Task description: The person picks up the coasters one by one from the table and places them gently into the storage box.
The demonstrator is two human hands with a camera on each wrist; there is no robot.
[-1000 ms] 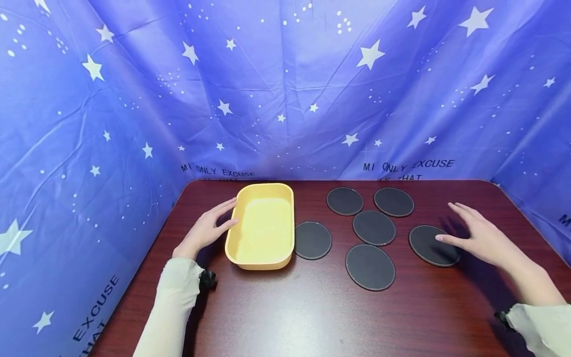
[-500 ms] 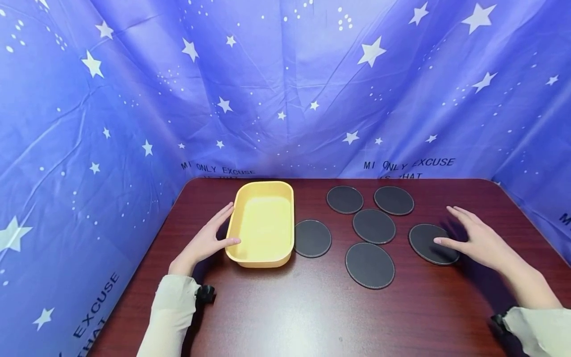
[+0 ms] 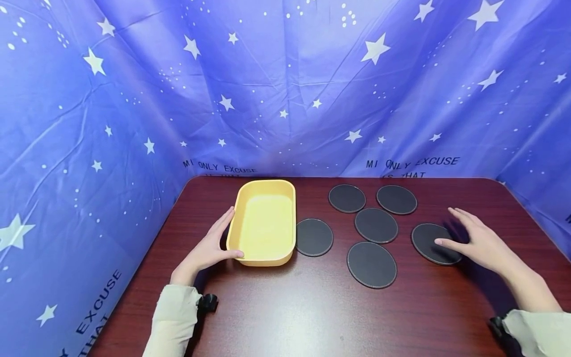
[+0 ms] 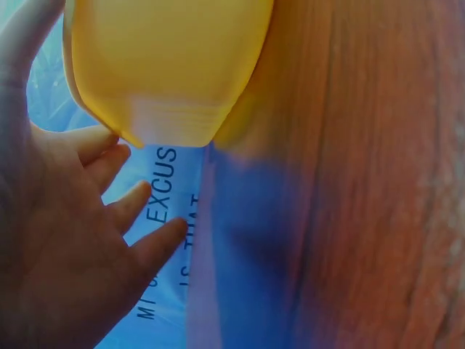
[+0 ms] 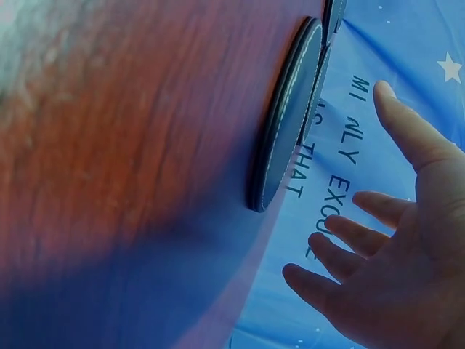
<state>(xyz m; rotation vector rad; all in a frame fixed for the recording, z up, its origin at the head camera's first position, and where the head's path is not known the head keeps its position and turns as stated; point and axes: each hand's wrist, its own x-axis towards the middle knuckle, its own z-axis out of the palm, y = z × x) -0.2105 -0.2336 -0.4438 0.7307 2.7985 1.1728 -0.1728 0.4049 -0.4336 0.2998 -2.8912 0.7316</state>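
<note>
Left grip (image 3: 207, 252) at round-cornered yellow tub (image 3: 266, 228)

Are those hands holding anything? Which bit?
The left hand touches the yellow tray at its left rim, thumb over the near corner; whether it grips, I can't tell. The right hand holds nothing.

Something booth-like is being shown here: the upper half of the head view is filled by a blue-violet fabric curtain (image 3: 285, 74) printed with white five-pointed stars (image 3: 375, 48) and black capital lettering (image 3: 439, 161), hung in creased folds, carried round to both side edges. Below, a glossy reddish-brown wood-grain table (image 3: 276, 317) is hemmed in by it; home, office or studio cannot be told.
</note>
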